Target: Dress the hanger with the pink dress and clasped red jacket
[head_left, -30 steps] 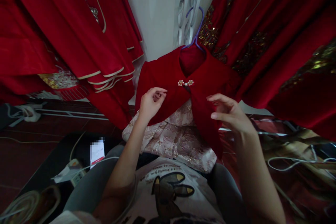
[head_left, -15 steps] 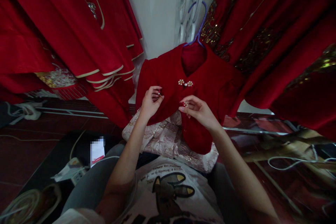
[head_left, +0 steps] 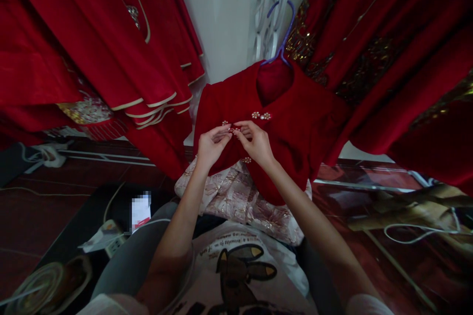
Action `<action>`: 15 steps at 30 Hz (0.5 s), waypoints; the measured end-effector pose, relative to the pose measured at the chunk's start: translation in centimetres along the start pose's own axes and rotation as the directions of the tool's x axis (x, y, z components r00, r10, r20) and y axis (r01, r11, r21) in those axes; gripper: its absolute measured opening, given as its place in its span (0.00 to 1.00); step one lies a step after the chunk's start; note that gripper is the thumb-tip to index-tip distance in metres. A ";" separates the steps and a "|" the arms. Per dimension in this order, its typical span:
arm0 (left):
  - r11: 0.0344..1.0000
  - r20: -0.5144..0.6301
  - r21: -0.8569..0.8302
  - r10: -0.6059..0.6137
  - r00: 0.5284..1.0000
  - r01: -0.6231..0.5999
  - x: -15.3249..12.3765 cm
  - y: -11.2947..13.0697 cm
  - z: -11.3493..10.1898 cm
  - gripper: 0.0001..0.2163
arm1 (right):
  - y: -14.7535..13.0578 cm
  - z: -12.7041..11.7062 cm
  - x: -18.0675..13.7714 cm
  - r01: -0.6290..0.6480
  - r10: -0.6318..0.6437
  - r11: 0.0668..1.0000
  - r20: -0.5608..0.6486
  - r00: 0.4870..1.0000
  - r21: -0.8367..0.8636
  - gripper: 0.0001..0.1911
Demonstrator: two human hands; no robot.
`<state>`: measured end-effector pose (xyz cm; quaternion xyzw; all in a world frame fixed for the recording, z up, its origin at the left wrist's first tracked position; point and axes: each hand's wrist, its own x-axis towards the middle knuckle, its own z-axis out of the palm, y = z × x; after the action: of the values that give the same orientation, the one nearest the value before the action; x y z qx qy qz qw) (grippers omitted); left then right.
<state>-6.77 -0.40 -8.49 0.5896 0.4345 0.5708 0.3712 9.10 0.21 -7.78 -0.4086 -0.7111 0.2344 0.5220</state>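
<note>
A red short-sleeved jacket (head_left: 295,113) hangs in front of me on a purple hanger (head_left: 284,42). At its neckline a pearl flower clasp (head_left: 261,115) is fastened. Just below, my left hand (head_left: 213,145) and my right hand (head_left: 256,145) meet fingertip to fingertip at the front edges. Both are closed in a pinch on the halves of another pearl clasp (head_left: 235,130), mostly hidden by the fingers; whether the halves are joined I cannot tell. Another flower ornament (head_left: 247,160) shows under my right hand. The jacket's lower part rests over a pale patterned cloth (head_left: 229,192) on my lap.
Red garments with pale trim (head_left: 148,69) hang at the left, and red ones with gold sequins (head_left: 373,64) at the right. A white metal rack (head_left: 271,15) stands behind the hanger. A power strip (head_left: 114,243), a phone (head_left: 140,211) and a lidded cup (head_left: 37,288) are at lower left.
My right hand has moved left and slightly up, bringing its side of the jacket front against my left hand. The hands were apart before, each pinching a clasp half.
</note>
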 end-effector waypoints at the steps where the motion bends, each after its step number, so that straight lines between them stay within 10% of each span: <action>1: 1.000 -0.003 -0.004 0.003 1.000 -0.003 -0.1 0.0 0.0 0.14 | -0.1 0.1 -0.1 0.003 -0.003 1.000 -0.001 1.000 0.004 0.10; 15: 0.954 -0.037 0.276 0.135 0.990 -0.120 0.9 0.0 -0.4 0.08 | -0.4 1.0 -0.1 0.031 -0.038 0.994 -0.070 0.997 -0.100 0.08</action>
<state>-7.21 0.42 -8.15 0.6458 0.4801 0.5445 0.2365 8.06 -0.04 -7.83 -0.4298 -0.7096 0.1751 0.5302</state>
